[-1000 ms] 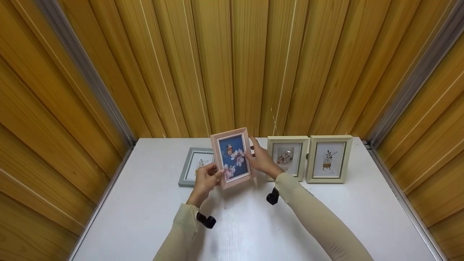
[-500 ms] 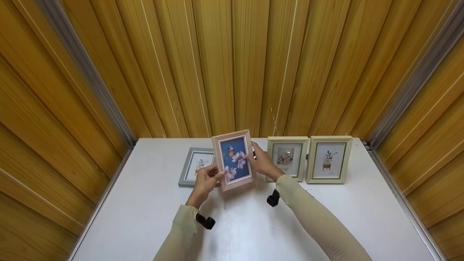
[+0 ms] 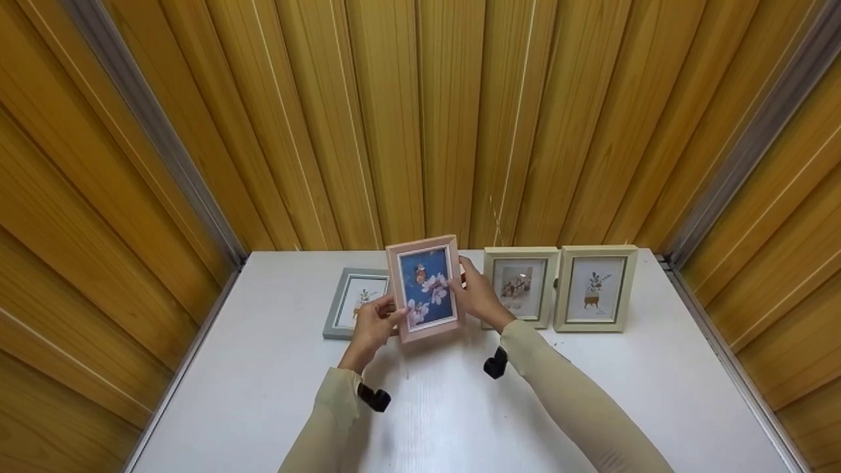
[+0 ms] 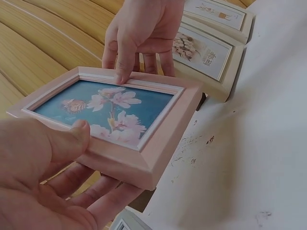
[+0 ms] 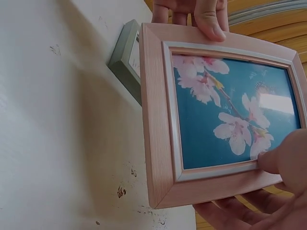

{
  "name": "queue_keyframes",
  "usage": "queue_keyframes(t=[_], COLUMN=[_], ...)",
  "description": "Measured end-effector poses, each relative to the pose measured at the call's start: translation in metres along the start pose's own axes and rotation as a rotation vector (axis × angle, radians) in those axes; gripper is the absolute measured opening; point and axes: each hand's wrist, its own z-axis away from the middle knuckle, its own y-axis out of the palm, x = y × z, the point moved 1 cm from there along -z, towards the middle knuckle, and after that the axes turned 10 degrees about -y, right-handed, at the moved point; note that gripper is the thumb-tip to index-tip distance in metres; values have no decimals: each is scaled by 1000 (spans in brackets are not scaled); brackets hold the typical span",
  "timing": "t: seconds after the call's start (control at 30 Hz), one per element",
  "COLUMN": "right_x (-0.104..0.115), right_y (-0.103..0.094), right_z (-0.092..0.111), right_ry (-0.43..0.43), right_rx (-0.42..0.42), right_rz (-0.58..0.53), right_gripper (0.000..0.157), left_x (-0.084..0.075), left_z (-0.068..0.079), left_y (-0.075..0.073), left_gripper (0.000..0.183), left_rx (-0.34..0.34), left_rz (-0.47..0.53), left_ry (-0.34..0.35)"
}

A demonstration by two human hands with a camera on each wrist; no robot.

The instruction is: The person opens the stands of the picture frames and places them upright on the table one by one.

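Both hands hold a pink picture frame (image 3: 427,289) up over the table, its picture of blossoms and a butterfly on blue facing the person. My left hand (image 3: 373,327) grips the left side, thumb on the front and fingers behind, as the left wrist view shows. On the opposite side my right hand (image 3: 478,294) pinches the border, its thumb at the inner edge of the picture (image 5: 230,110). Behind the left hand a grey-green picture frame (image 3: 336,303) lies face up, partly hidden by the pink one.
Two cream picture frames stand upright at the right, a nearer-middle one (image 3: 519,289) and a far-right one (image 3: 596,289). The white table (image 3: 263,394) bears small dark marks. Wood-patterned panels (image 3: 387,131) enclose its back and sides.
The pink picture frame has shifted slightly right and turned a little more upright, with both hands keeping their hold. The other frames stay where they were.
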Motion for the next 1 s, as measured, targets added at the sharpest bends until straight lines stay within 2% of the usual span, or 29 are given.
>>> queue_keyframes(t=[0.07,0.23,0.3,0.37,0.53,0.7,0.83,1.0], right_x=[0,1,3,5,9,8,6,3], right_y=[1,3,3,4,6,8,9,10], right_z=[2,8,10,12,16,19,21,25], right_ry=[12,35,40,44,64,101,134,133], right_rx=[-16,-43,-49,-55,-61,-55,-58,-62], right_rz=[-5,-29,-46,-66,-90,-60,-57,-75], right_gripper=[52,56,58,61,69,76,80,83], left_x=[-1,-1,-1,0,0,0,1,3], left_z=[-1,-5,-7,-9,-12,-14,-14,-16], left_y=[3,12,15,18,25,33,40,44], left_gripper=[42,41,43,46,53,56,55,55], left_rx=[-35,-144,-196,-245,-342,-389,-373,-327], left_rz=[-39,-153,-185,-214,-302,-379,-391,-382], left_ry=[37,221,263,277,223,187,196,186])
